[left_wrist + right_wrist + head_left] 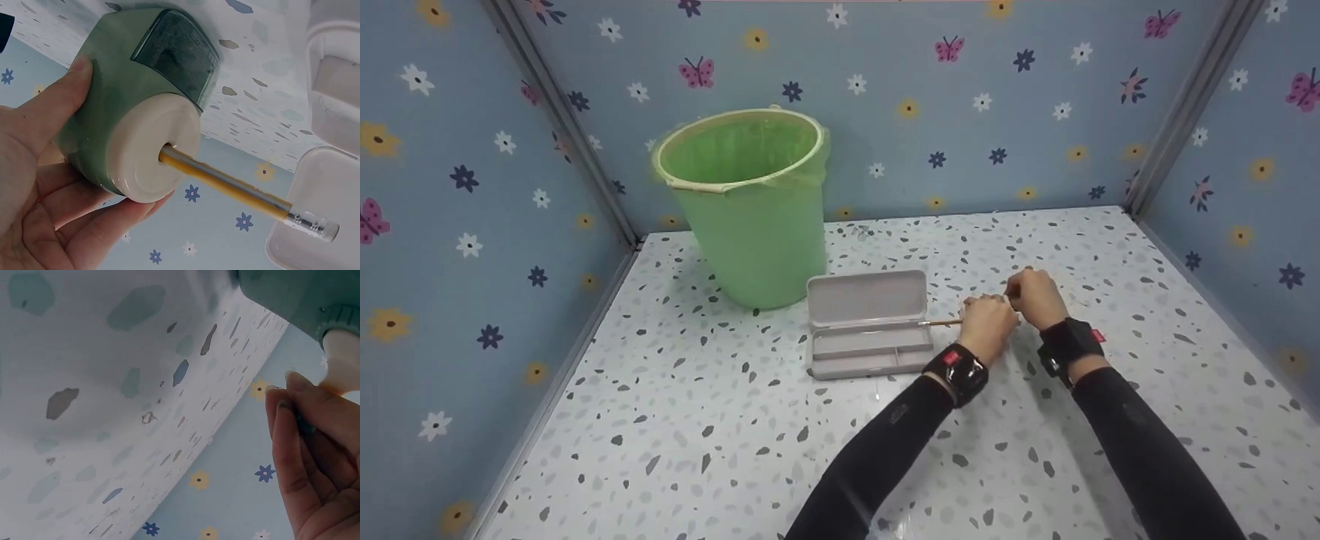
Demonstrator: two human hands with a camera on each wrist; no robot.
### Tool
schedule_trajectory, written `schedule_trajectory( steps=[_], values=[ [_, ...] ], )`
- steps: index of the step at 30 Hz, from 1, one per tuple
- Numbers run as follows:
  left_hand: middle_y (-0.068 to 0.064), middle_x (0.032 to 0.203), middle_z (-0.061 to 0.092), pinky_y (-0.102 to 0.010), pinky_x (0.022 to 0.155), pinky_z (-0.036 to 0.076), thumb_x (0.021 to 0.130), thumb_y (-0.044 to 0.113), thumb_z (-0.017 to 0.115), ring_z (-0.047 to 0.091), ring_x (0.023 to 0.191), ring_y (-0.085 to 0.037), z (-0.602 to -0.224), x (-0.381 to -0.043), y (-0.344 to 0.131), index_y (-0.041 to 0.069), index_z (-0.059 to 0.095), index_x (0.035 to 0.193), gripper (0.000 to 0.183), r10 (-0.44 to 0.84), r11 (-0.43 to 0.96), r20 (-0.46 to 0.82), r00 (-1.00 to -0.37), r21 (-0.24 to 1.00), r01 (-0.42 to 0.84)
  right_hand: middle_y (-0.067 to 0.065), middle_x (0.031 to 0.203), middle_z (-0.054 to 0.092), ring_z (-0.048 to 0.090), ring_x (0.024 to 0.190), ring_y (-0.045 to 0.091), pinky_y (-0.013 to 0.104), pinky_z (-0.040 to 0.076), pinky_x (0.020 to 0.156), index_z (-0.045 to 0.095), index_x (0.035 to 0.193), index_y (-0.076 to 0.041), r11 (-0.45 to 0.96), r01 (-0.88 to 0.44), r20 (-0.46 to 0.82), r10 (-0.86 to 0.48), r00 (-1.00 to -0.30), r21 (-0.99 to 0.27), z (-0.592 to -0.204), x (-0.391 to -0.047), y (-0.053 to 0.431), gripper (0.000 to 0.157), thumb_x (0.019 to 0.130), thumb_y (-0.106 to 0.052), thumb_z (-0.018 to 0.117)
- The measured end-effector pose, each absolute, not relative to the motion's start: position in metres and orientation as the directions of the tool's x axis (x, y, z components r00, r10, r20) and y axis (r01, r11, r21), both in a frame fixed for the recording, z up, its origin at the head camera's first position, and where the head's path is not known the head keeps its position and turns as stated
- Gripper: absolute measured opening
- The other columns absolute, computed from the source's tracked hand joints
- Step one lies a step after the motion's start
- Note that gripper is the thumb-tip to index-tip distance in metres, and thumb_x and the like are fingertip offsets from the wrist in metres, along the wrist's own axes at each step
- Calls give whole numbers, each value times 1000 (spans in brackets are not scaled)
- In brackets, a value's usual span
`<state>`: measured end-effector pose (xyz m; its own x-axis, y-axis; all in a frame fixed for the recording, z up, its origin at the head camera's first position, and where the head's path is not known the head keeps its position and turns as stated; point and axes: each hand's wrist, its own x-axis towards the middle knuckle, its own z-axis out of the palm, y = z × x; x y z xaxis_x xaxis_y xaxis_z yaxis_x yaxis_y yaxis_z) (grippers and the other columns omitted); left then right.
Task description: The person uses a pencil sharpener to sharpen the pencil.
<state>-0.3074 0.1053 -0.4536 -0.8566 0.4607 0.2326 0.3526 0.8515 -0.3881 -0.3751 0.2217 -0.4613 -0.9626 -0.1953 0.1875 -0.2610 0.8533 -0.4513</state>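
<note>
My left hand [988,324] grips a green pencil sharpener [121,62], thumb on one side and fingers beneath. The sharpener has a cream round front and a dark see-through shavings window. A yellow-and-grey striped pencil [225,185] is stuck in its front hole, with the metal band and white eraser end pointing out. On the sharpener's other side, my right hand [1037,298] pinches the small green knob [305,426] of the crank, mostly hidden by the fingers. The cream crank hub [342,360] shows just above the thumb.
An open, pale grey pencil case [867,300] lies left of my hands, its lid tipped back. Behind it stands a green bin [765,240] with a liner. Flower-patterned walls [885,135] enclose the speckled tabletop [675,420].
</note>
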Motion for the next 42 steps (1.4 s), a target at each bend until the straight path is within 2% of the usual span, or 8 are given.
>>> schedule_trajectory(
  steps=[4,9,18,28,34,39,42],
  values=[
    [7,98,71,-33,77,59,97,17,54,69,83,-9,-454,-308,104,24,76,103,25,463,858,263,-847,-375,352,19,73,68,60,67,29,38,48,63,71,77,5,846,-286,219,-207,-954,-449,-464,-376,222,9,79,11,65],
    [8,95,72,-33,75,59,101,24,48,69,80,-8,-455,-307,104,24,77,102,29,475,854,303,-826,-386,349,17,70,67,57,64,27,33,43,59,69,74,5,843,-314,234,-231,-945,-437,-468,-377,224,9,76,12,64],
    [10,92,73,-31,75,59,96,18,56,68,79,-7,-455,-308,104,29,77,98,25,470,864,280,-837,-341,371,16,68,66,55,62,25,28,40,57,69,73,5,834,-302,181,-244,-953,-462,-475,-376,228,8,77,10,64],
    [8,94,72,-29,72,57,98,21,53,67,79,-7,-454,-307,103,28,76,103,25,473,847,244,-846,-389,361,14,71,68,54,62,21,23,42,54,72,78,6,826,-275,63,-282,-957,-492,-476,-378,232,14,76,13,60],
    [9,95,72,-29,71,57,98,20,53,67,79,-6,-455,-308,104,30,77,102,26,469,847,240,-850,-393,357,11,68,69,53,58,17,22,42,51,75,82,6,835,-274,41,-290,-956,-477,-479,-373,231,16,73,13,63],
    [10,99,72,-33,77,59,97,20,52,68,84,-7,-454,-308,106,31,76,104,27,474,846,231,-849,-387,367,2,58,59,48,53,16,23,38,49,73,75,5,853,-294,34,-311,-950,-431,-480,-367,232,12,70,10,64],
    [10,99,73,-33,78,59,97,22,52,68,85,-7,-451,-308,106,31,76,105,27,468,851,230,-853,-379,364,2,56,58,47,52,14,24,38,49,71,71,4,835,-342,64,-350,-935,-431,-480,-360,235,4,71,7,68]
  ],
)
